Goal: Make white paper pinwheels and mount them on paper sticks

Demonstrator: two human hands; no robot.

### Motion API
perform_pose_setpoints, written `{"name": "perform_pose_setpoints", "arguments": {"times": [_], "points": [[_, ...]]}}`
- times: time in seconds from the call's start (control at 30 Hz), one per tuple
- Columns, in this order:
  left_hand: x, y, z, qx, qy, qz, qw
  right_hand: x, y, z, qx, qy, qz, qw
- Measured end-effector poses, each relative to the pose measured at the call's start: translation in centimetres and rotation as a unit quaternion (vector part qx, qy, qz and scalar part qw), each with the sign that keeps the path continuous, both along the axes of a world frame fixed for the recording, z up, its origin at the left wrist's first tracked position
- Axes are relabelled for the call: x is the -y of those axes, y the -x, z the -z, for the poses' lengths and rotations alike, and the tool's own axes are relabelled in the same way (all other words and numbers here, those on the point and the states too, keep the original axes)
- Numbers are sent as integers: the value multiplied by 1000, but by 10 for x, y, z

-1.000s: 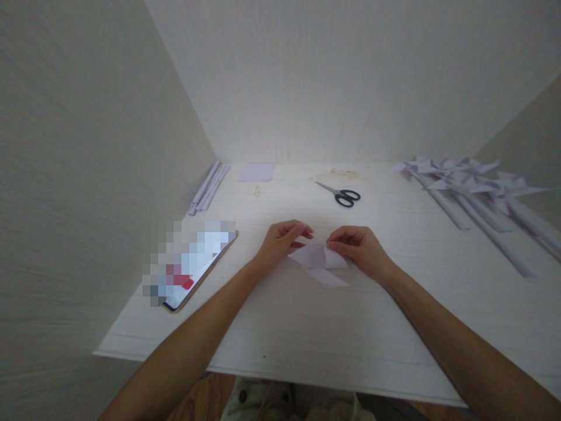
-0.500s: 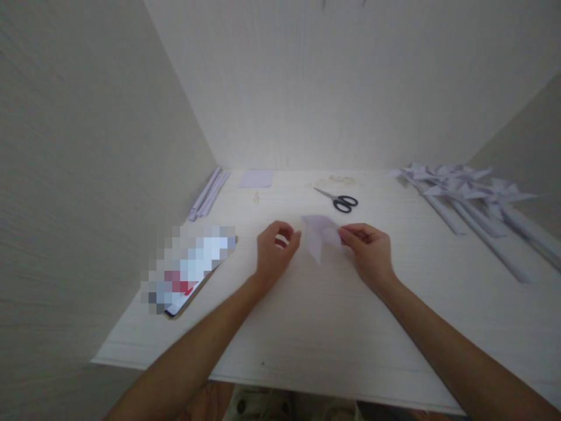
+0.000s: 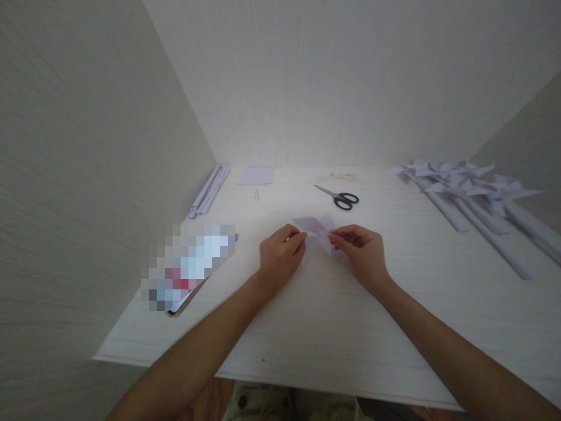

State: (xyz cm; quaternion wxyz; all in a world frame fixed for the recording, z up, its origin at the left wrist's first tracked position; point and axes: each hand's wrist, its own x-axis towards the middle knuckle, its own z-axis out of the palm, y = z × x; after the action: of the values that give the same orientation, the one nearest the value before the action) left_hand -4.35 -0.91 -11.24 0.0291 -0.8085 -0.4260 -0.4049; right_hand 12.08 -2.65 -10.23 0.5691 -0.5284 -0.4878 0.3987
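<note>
A pale lilac paper pinwheel (image 3: 312, 225), its blades partly curled inward, is held just over the table between my two hands. My left hand (image 3: 283, 251) pinches its left side between thumb and fingers. At its middle and right side, my right hand (image 3: 360, 248) grips the paper with closed fingertips. The fingers hide parts of the folds. Beyond the hands lie scissors (image 3: 342, 200) with black handles, blades pointing left.
Finished paper pinwheels (image 3: 464, 181) on rolled paper sticks lie at the right. Rolled paper sticks (image 3: 208, 193) and a square paper sheet (image 3: 256, 176) are at the back left, near a small loop (image 3: 256, 195). A phone (image 3: 197, 269) rests at the left. Walls enclose the table.
My left hand has moved right and closed on the paper. My right hand has shifted slightly left, and the paper is more curled in toward its middle.
</note>
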Motion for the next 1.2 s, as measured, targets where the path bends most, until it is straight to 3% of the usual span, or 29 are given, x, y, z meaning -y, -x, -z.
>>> {"name": "perform_pose_setpoints", "arguments": {"times": [0.27,0.47,0.83,1.0,1.2], "points": [[-2,2,-7,-113,-103,-11,988,3,1,0,62,-24,-14,998],[-3,1,-6,-105,-158,8,982,6,3,3,197,-99,-33,975],[-3,4,-8,-91,-145,23,985,10,2,0,307,-164,-26,937],[-5,4,-7,-87,-146,29,985,8,1,-2,325,-163,-30,931],[-6,7,-8,-101,-107,88,985,7,-4,-5,314,-142,-72,936]]}}
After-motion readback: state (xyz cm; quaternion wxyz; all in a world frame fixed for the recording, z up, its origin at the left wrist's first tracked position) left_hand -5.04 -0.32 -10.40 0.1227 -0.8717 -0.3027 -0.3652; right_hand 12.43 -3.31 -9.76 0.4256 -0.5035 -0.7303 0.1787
